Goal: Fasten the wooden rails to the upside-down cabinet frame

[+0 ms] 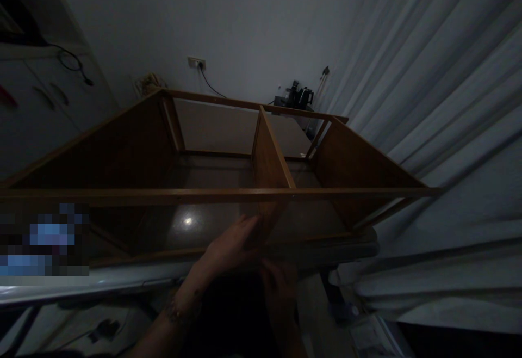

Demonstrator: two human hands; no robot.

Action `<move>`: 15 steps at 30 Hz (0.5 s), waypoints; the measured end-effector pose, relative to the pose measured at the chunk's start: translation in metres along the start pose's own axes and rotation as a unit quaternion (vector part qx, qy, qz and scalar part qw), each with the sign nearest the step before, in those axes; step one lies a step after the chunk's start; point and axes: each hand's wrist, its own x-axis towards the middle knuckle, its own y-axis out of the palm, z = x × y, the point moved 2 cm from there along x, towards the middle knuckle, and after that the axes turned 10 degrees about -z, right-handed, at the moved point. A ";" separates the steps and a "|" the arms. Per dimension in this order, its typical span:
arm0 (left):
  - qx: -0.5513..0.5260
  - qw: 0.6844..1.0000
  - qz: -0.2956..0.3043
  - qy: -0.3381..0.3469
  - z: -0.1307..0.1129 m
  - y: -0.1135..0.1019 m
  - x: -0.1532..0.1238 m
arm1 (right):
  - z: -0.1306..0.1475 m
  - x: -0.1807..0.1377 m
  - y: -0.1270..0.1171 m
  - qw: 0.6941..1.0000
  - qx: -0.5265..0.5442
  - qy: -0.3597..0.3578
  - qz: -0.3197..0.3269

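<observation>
A wooden cabinet frame (191, 196) lies in front of me with its open side up, and an upright divider (274, 146) splits it in two. My left hand (234, 244) is at the near side, by the lower end of the divider; its fingers are bent against the wood there and look closed on it. Just below the near bottom rail is my right hand (280, 282), fingers curled, in deep shadow. Whatever it may hold is too dark to make out.
The frame rests on a table with a pale edge (110, 277). White curtains (440, 75) hang close on the right. Behind stand a black kettle (305, 97) and a wall socket (196, 63) with a cord. White cupboards (36, 97) are at the left.
</observation>
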 end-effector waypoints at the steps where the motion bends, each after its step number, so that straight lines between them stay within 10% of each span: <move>1: -0.002 1.000 0.000 -0.001 0.000 0.000 0.000 | 0.000 0.001 -0.002 1.000 0.004 -0.014 0.007; 15: 0.011 1.000 -0.001 -0.016 0.000 0.000 0.000 | -0.011 0.023 -0.018 0.979 0.137 -0.070 0.135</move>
